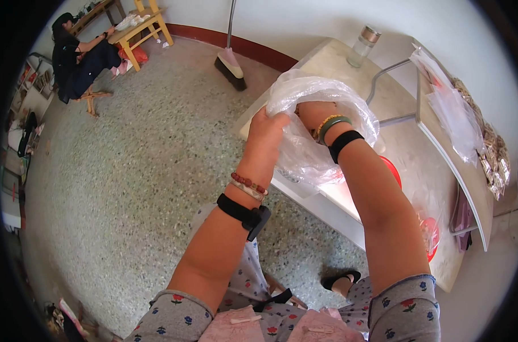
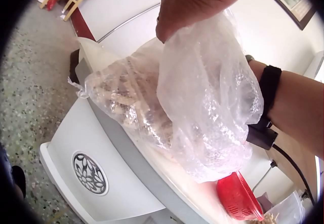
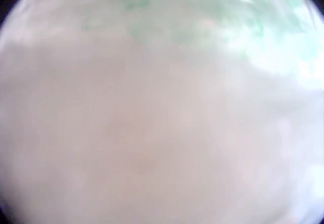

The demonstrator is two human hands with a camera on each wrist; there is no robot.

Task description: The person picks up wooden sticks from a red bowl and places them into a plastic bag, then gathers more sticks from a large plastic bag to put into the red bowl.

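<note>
A large clear plastic bag (image 1: 304, 154) is held up over the table; in the left wrist view the bag (image 2: 202, 97) has a knotted corner and light brown pieces (image 2: 126, 102) inside. My left hand (image 1: 264, 139) grips its rim on the left side, and the same hand (image 2: 197, 6) shows at the top of the left wrist view. My right hand (image 1: 316, 117) reaches into the bag's mouth; its fingers are hidden by plastic and contents. The right wrist view is a pale blur.
A glass jar (image 1: 362, 47) stands at the table's far corner. Red baskets (image 2: 238, 196) lie beyond the bag. Filled packets (image 1: 495, 154) rest on a raised board (image 1: 452, 171) at right. A broom (image 1: 230, 68) leans by the wall; a person (image 1: 74, 62) sits far left.
</note>
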